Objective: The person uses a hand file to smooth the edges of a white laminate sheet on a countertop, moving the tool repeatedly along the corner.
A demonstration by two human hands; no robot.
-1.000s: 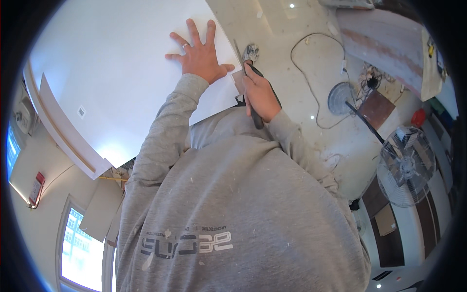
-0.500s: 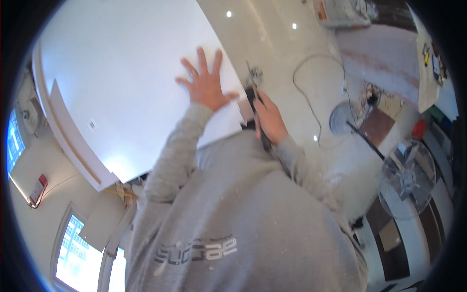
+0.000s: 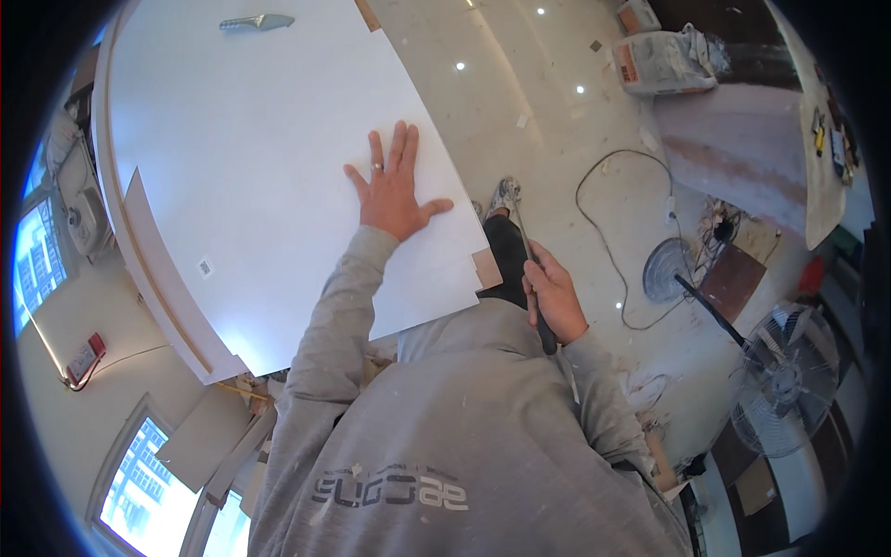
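Note:
A large white board (image 3: 278, 167) lies flat before me. My left hand (image 3: 395, 197) presses on it palm down near the right edge, fingers stretched and the thumb spread, with nothing held. Just off the board's right edge, my right hand (image 3: 562, 299) is wrapped round a long narrow tool (image 3: 521, 223) with a dark handle, file-like in shape. Its thin shaft points away from me, apart from the board. At the board's near right corner a brownish patch (image 3: 486, 268) shows. A grey metal knife-like tool (image 3: 257, 22) rests on the far part of the board.
A standing fan (image 3: 785, 379) with a round base (image 3: 667, 270) is at the right. A dark cable (image 3: 583, 176) loops over the pale floor. Behind it sit a brown panel (image 3: 734, 278) and a partly wrapped bag (image 3: 668, 63). Strips line the board's left side.
My right hand has drawn back from the board's edge, toward me and rightward, with the narrow tool. My left hand stays spread on the board. The view has shifted, bringing the knife-like tool into sight.

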